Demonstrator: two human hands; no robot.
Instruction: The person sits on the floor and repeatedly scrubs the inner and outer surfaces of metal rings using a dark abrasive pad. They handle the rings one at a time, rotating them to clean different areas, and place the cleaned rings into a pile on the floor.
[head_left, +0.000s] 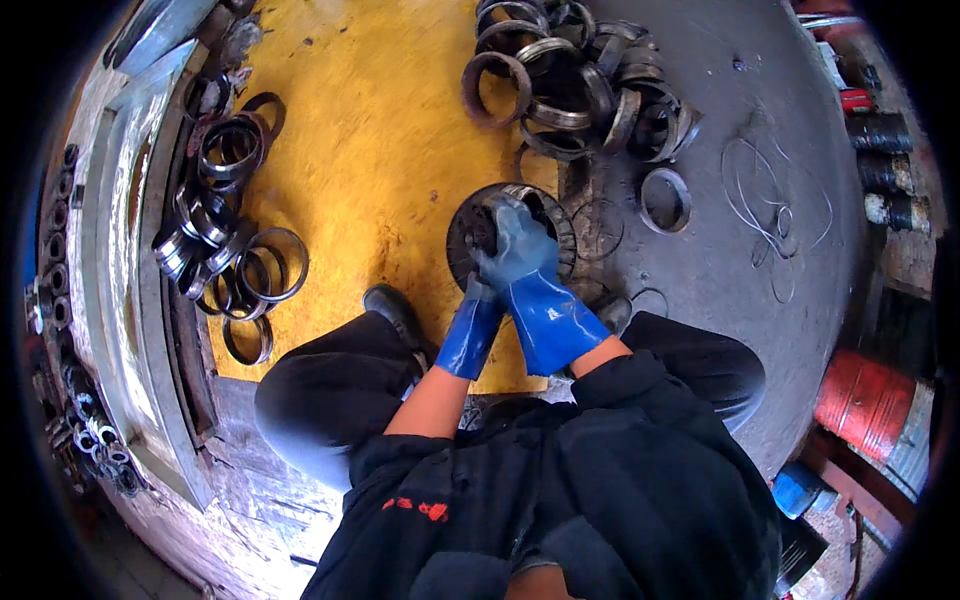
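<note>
Both my hands wear wet blue rubber gloves and meet over a round dark basin [459, 247] on the floor between my feet. My right hand [522, 243] is closed, its greyed fingers pressed around something dark that I cannot make out. Close against it on the left is my left hand [481, 284], its fingers mostly hidden behind the right glove. The curved edge of a metal ring [519, 190] shows in the basin just beyond my fingertips; whether either hand grips it is unclear.
Greasy metal rings [560, 115] are heaped ahead, with a single ring [665, 200] to their right. More dark rings [230, 220] lie along the left. Thin wire [775, 215] lies coiled on the grey floor. At right stands a red drum [865, 405].
</note>
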